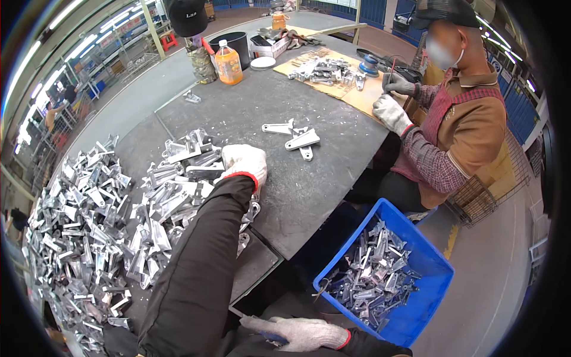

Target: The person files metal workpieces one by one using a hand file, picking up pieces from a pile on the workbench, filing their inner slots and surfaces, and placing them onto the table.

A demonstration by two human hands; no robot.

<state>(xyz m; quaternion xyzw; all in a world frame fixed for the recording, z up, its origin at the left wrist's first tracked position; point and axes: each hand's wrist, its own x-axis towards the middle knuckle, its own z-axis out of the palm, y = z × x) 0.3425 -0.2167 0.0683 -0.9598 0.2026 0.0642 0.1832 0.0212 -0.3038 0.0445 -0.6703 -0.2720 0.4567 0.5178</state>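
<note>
My left hand (pixel 245 162), in a white knit glove with a red cuff, reaches to the right edge of a heap of silver metal brackets (pixel 172 199) on the grey table. Its fingers are mostly hidden, so its grip does not show. Low in the view, my right hand (pixel 297 333), gloved alike, is near my lap, closed around a dark blue handle (pixel 272 339) that shows only in part. A few loose brackets (pixel 302 140) lie crossed on the table beyond my left hand. A larger pile of brackets (pixel 77 238) covers the left side.
A blue bin (pixel 437 285) holding many brackets stands to my right, below the table. Across the table corner a co-worker (pixel 452 119) in gloves handles a thin tool beside a cardboard sheet (pixel 357 98) with brackets. An orange bottle (pixel 228 64) and black bucket (pixel 241 47) stand at the back.
</note>
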